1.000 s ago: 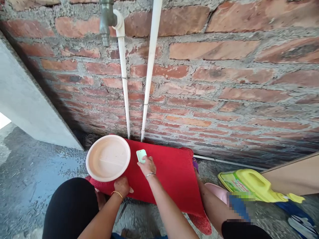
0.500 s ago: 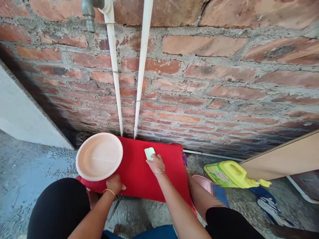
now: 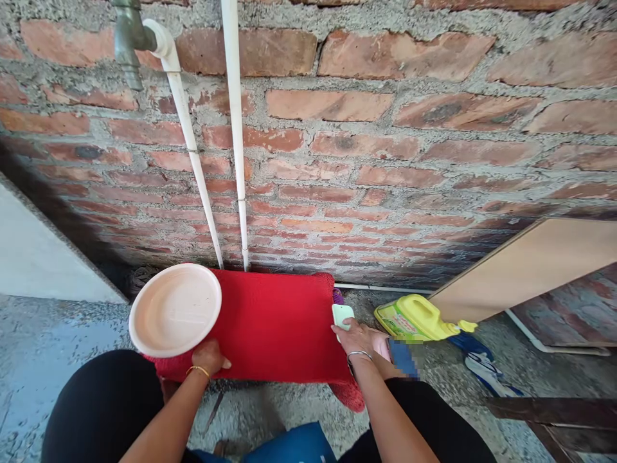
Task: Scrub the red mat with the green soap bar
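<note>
Clasping a smooth pale-green rounded block (image 3: 341,312), right hand (image 3: 355,337), left hand (image 3: 209,357) curled on red cloth (image 3: 274,321), grip unclear.

Pale green block (image 3: 340,313) partly hidden by the right hand (image 3: 355,337)

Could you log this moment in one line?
Left hand: on red cloth | Right hand: holding pale green object | Basin: on cloth's left end
</note>
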Available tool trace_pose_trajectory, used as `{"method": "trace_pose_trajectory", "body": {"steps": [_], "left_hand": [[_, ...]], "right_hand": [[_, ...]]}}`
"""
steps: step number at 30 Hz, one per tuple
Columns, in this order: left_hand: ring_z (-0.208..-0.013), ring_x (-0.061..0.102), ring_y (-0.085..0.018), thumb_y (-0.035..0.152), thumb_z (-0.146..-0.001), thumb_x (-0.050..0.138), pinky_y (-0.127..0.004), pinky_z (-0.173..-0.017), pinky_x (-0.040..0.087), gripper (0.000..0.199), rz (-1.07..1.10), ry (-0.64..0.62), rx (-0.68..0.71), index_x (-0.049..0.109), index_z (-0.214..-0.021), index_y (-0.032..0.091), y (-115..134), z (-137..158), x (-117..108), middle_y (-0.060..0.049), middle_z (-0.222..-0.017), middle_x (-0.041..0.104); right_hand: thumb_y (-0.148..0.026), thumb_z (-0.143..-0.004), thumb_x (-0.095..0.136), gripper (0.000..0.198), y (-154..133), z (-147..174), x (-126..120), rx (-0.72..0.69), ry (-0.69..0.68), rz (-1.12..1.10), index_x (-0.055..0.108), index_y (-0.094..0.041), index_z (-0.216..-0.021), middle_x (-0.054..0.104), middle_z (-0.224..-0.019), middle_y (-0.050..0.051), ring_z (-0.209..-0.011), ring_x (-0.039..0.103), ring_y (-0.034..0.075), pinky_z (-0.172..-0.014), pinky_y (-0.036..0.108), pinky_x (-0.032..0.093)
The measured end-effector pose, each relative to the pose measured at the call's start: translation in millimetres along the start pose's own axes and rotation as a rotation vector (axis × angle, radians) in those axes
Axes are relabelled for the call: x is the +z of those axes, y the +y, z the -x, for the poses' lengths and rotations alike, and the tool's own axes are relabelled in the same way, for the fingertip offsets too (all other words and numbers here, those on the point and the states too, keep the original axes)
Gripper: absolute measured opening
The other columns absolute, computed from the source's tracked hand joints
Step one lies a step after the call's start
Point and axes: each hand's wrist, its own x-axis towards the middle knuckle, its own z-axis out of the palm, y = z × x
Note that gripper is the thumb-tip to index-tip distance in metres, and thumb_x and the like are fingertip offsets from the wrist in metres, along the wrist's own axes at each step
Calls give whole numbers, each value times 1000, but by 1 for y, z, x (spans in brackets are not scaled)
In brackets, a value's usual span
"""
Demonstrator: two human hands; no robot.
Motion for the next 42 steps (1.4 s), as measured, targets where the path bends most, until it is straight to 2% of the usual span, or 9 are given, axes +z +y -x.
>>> {"method": "trace_pose_trajectory", "body": {"steps": [6,9,12,19,23,26,31,36,42], "left_hand": [[-113,63,-27,35,-63,75,-31,-87,50,48,16,7,-5,66,-106,16,0,-1,0,-14,-120,68],[-113,63,-28,34,-61,75,-30,-86,50,48,30,-3,-10,67,-106,17,-1,0,-1,-14,-120,68],[-114,62,-27,33,-60,76,-30,-87,50,49,38,-11,-3,67,-106,17,-1,0,-1,-14,-120,68],[-115,62,-27,35,-61,78,-30,-90,49,52,28,-11,-14,66,-108,17,2,3,-3,-15,-122,67],[-113,63,-26,37,-64,78,-29,-90,49,51,42,26,-10,65,-108,16,0,5,-1,-14,-120,68],[-112,63,-26,39,-65,77,-30,-91,49,52,61,58,3,64,-109,14,-5,7,3,-16,-118,68],[-112,63,-26,43,-69,75,-32,-93,49,55,87,112,54,61,-114,14,-17,10,9,-15,-115,68],[-115,61,-26,30,-76,66,-33,-93,48,48,153,32,63,57,-120,15,-26,9,7,-15,-121,65],[-117,59,-25,27,-85,55,-34,-93,47,35,190,-14,108,57,-118,17,-43,2,12,-13,-123,65]], "right_hand": [[-34,-74,67,27,-80,61,30,-278,-155,-109,64,-27,-99,54,-102,2,-89,57,17,-74,25,42],[-31,-72,68,27,-95,75,39,-364,-180,-78,64,-28,-99,54,-102,1,-93,57,17,-75,24,42],[-35,-74,67,26,-80,70,34,-260,-164,-51,65,-27,-99,54,-100,1,-89,59,16,-73,24,43],[-43,-78,60,31,-13,41,9,63,-118,41,62,-26,-104,57,-96,4,-87,61,19,-76,28,44],[-47,-79,57,35,-20,38,11,97,-95,49,62,-25,-107,59,-100,9,-87,62,22,-77,32,46],[-47,-79,58,34,-57,49,18,-6,-137,-13,63,-26,-106,59,-101,8,-84,62,20,-77,30,46],[-45,-73,64,31,-151,86,43,-158,-258,-137,65,-27,-98,61,-100,5,-83,62,18,-74,26,46],[-41,-70,67,29,-235,117,77,-213,-335,-239,66,-24,-93,65,-97,4,-87,62,18,-75,25,45],[-28,-72,66,18,-284,137,103,-242,-345,-236,66,-19,-89,65,-99,9,-88,63,19,-77,26,46]]}}
